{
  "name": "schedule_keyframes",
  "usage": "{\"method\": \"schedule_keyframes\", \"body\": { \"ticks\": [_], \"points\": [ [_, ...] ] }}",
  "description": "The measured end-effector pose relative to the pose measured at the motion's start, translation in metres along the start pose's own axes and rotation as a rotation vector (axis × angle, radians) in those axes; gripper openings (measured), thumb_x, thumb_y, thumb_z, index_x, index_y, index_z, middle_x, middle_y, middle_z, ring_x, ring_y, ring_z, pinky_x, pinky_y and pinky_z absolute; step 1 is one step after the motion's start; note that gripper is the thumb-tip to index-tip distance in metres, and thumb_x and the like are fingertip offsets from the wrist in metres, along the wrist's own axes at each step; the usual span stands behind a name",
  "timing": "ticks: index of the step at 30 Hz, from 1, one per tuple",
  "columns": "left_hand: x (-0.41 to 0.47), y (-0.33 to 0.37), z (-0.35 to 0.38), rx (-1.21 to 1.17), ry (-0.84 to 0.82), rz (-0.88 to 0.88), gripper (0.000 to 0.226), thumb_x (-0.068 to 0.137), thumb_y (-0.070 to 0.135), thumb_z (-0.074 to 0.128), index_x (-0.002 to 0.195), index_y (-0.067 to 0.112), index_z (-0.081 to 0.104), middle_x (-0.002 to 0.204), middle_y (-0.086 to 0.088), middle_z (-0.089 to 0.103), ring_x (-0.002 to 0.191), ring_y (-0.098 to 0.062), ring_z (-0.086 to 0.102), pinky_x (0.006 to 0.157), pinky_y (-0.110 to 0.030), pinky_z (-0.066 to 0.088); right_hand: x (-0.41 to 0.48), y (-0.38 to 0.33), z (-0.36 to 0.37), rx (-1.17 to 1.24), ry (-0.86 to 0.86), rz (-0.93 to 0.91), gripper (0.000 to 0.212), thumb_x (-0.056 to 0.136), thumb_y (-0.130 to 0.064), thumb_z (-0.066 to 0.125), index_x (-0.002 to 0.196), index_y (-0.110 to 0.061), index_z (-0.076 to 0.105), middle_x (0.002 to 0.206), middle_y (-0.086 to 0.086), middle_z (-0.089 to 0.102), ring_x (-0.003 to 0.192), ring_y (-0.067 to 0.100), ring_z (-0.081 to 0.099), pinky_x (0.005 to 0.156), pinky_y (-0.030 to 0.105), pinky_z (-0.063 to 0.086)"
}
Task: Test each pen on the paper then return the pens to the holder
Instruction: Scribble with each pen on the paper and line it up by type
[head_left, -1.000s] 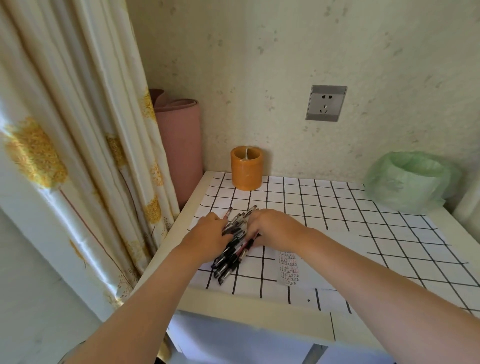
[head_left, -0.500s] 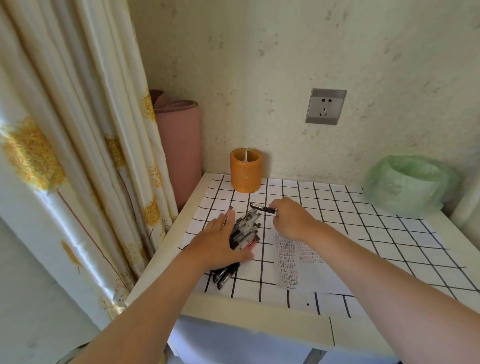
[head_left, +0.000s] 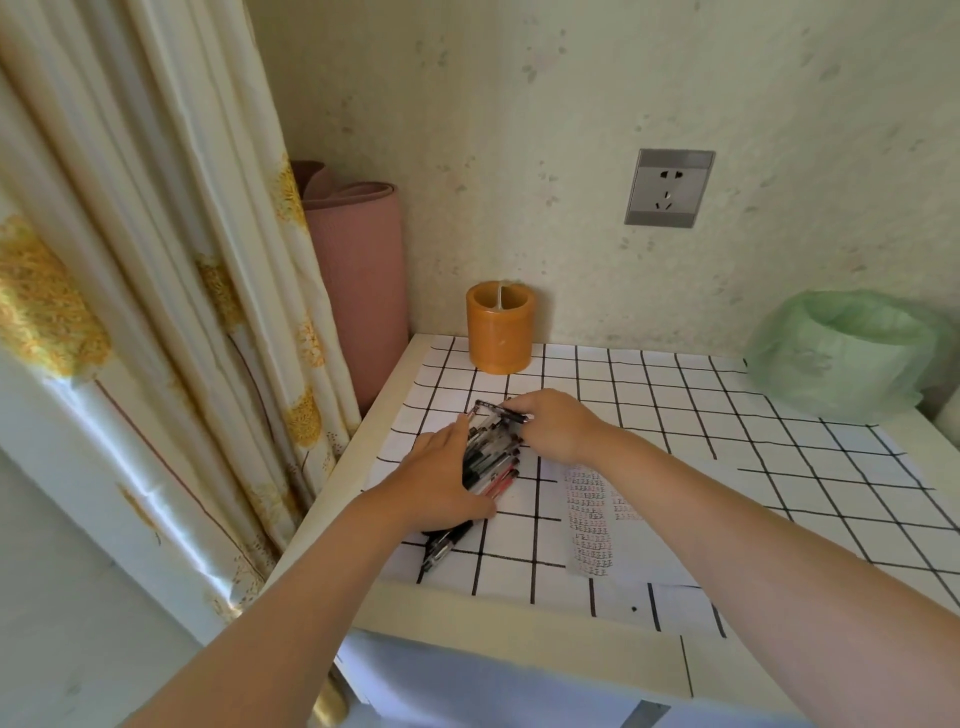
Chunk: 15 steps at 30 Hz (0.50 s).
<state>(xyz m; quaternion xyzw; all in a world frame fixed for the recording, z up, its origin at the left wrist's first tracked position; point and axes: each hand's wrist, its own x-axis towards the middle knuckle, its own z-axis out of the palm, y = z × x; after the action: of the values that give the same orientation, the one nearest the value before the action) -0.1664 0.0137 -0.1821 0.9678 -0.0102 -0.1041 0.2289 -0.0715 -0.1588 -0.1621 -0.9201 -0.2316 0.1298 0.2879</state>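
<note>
We pinch slim black pen (head_left: 498, 412) w/ right hand (head_left: 556, 426), axis crosswise; left hand (head_left: 441, 478), fingers flat, pins black-and-red pen pile (head_left: 491, 462). Scribbled white paper (head_left: 592, 519) lies near-right, by right hand.

Speckled cream wall (head_left: 571, 130) on the far side, with a grey socket (head_left: 669, 188) set to the right. Cream curtain (head_left: 130, 260) with yellow flowers hanging at left, and a pink rolled mat (head_left: 358, 270) upright between curtain and wall. White table (head_left: 467, 621) under a black-gridded cloth (head_left: 727, 431). Green plastic bag (head_left: 841, 353) at far right. Soft daylight.
</note>
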Motion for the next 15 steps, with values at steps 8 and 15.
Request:
{"method": "schedule_keyframes", "body": {
  "ticks": [8,15],
  "points": [
    [0.004,0.029,-0.01,0.082,0.172,0.077,0.097,0.086,0.059,0.06,0.158,0.023,0.006,0.165,0.003,0.007,0.15,-0.017,0.003,0.122,-0.037,0.014,-0.038,0.027,-0.047,-0.011,0.152,0.075,0.032,0.092,-0.021,0.054,0.12,-0.029,0.066,0.104,-0.006,0.069,0.089,0.015,0.065,0.075,0.032,0.052],
    [-0.003,0.09,0.014,0.092,0.127,0.288,0.065,0.091,0.053,0.059,0.147,0.025,0.044,0.145,0.007,0.041,0.137,-0.016,0.03,0.115,-0.039,0.03,-0.092,0.059,-0.075,-0.135,0.181,0.159,0.025,0.079,-0.028,0.07,0.101,-0.039,0.067,0.071,-0.013,0.056,0.07,0.011,0.059,0.06,0.026,0.04]
  ]
}}
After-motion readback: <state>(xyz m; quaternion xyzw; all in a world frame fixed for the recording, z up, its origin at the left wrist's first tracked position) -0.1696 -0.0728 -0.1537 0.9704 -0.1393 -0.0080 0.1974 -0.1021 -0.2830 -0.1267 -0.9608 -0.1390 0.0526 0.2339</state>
